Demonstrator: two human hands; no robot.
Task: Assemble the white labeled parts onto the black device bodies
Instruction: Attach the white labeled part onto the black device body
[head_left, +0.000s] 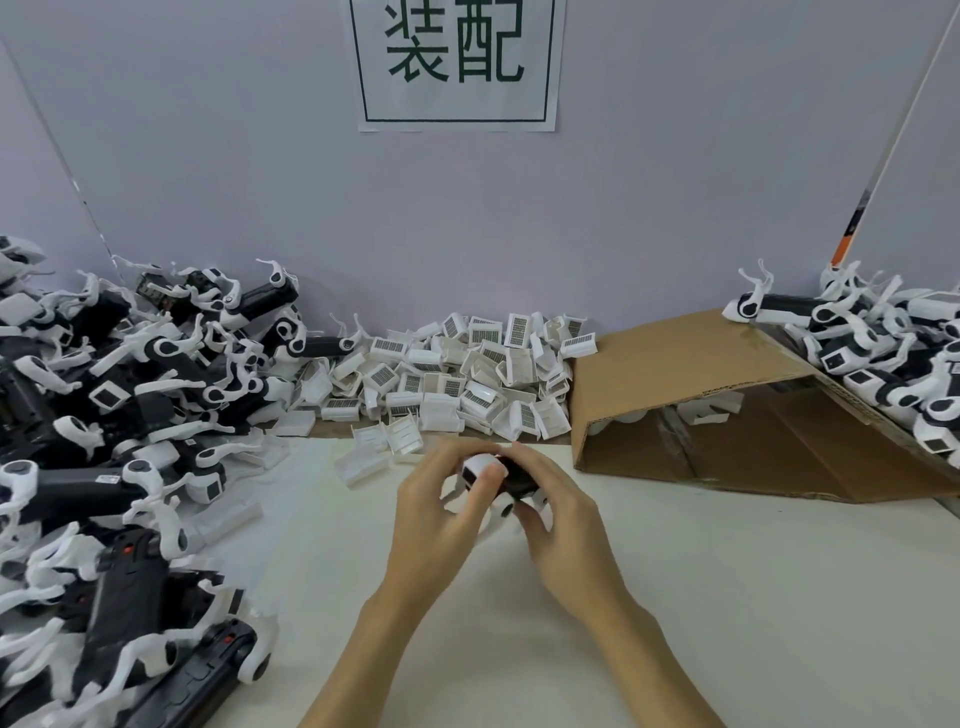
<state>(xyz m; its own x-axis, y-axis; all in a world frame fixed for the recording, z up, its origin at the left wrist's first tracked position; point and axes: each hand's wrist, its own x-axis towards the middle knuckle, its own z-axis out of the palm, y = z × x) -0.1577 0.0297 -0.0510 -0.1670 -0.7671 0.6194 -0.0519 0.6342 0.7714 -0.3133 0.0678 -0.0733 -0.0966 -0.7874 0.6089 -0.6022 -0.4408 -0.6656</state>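
Your left hand (441, 499) and right hand (558, 512) both gripped one black-and-white plastic device body (511, 475); the white paper wall sign (457, 62) read "装配".

Both bare forearms reach forward from the bottom edge and converge at the middle. The left hand (441, 499) has its fingers curled with the thumb pressing on top; the right hand (556, 512) cups from the other side, fingers wrapped, fingertips nearly meeting.
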